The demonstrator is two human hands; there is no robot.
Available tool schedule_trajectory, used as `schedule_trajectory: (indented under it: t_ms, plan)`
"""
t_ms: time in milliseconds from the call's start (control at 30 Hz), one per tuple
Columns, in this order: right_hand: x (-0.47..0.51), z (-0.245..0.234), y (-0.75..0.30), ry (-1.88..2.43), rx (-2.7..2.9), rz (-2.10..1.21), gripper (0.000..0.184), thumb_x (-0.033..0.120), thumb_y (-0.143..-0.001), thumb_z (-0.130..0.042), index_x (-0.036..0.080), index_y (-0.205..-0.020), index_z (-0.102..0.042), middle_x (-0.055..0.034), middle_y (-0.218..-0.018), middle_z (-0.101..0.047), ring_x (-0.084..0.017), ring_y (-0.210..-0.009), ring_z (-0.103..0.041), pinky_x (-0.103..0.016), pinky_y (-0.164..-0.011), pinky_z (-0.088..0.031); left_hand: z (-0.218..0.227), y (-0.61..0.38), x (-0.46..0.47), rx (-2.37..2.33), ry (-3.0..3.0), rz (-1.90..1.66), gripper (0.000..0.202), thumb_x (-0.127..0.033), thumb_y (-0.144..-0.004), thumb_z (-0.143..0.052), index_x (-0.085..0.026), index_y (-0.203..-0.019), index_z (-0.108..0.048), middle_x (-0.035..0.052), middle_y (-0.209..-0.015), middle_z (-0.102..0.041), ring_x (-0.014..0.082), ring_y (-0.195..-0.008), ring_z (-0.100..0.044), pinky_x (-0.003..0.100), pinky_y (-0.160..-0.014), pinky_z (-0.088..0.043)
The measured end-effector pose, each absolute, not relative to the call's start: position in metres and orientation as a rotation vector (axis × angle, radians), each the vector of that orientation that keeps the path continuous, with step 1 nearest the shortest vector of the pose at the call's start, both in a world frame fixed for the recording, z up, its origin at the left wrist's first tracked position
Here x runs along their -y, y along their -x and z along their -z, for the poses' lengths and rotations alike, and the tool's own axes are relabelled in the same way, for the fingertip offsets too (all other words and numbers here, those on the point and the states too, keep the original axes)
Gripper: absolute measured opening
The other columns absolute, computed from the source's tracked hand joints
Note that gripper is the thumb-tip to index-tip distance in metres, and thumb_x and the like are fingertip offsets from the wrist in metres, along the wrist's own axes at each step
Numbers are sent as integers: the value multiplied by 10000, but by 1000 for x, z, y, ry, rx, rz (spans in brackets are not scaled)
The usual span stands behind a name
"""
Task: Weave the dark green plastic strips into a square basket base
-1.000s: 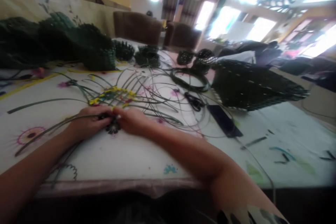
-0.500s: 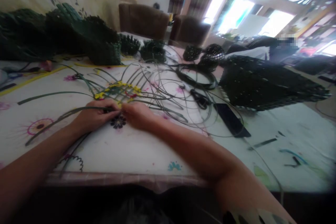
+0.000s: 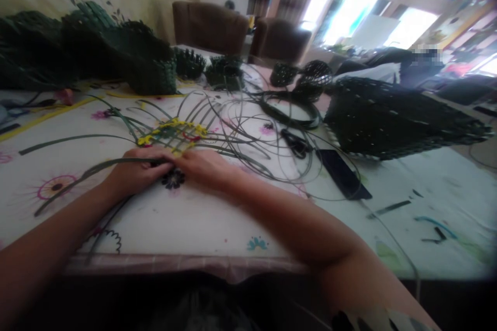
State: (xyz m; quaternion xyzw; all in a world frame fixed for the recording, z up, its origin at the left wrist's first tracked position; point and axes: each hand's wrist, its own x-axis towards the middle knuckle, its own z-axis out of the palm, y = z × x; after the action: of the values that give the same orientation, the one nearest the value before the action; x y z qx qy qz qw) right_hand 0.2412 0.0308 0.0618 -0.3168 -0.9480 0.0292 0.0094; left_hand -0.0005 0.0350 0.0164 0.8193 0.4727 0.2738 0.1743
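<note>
A flat woven piece (image 3: 173, 132) of dark green strips, edged with yellow and red twists, lies on the flowered tablecloth (image 3: 202, 222). Loose green strips (image 3: 77, 140) fan out from it on several sides. At its near edge my left hand (image 3: 142, 169) is closed, with a dark green strip running through its fingers. My right hand (image 3: 202, 166) is closed beside it, fingertips pressed together at the same near edge. The two hands touch or nearly touch. What the right fingertips grip is too small and hidden to make out.
Coils of thin green cord (image 3: 248, 134) spread right of the weave, near scissors (image 3: 295, 143) and a dark phone (image 3: 344, 173). Dark woven baskets (image 3: 143, 59) stand at the back left, and a large one (image 3: 399, 119) lies at right. Chairs (image 3: 209, 26) stand behind.
My right hand has shifted slightly left, closer against my left hand, and its fingers lie lower at the weave's edge. The camera view has moved a little.
</note>
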Motion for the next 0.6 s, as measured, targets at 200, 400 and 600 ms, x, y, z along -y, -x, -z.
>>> schedule_trajectory:
  t_ms: [200, 400, 600]
  plan:
    - [-30, -68, -238, 883, 2973, -7, 300, 121, -1141, -436, 122, -1371, -629, -151, -1196, -719, -227, -1031, -702, -332, -792, -592, -24, -6, -30, -1340, -2323, -778, 306, -525, -910, -644, -275, -946, -818, 46, -1029, -845, 294, -959, -750, 415, -937, -599]
    - [-34, -64, -242, 710, 2981, 142, 336, 137, -1169, -379, 111, -1348, -662, -159, -1239, -728, -245, -1195, -639, -364, -949, -547, -23, -5, -30, -1342, -2379, -720, 347, -522, -954, -597, -242, -983, -800, 53, -1040, -841, 270, -963, -746, 387, -928, -584]
    - [-43, -58, -245, 916, 2914, -118, 323, 111, -1103, -494, 175, -1387, -633, -116, -1273, -765, -245, -1099, -697, -330, -855, -488, -18, -5, -32, -1294, -2429, -721, 358, -572, -984, -605, -281, -1026, -810, 47, -1098, -847, 276, -1047, -761, 373, -936, -564]
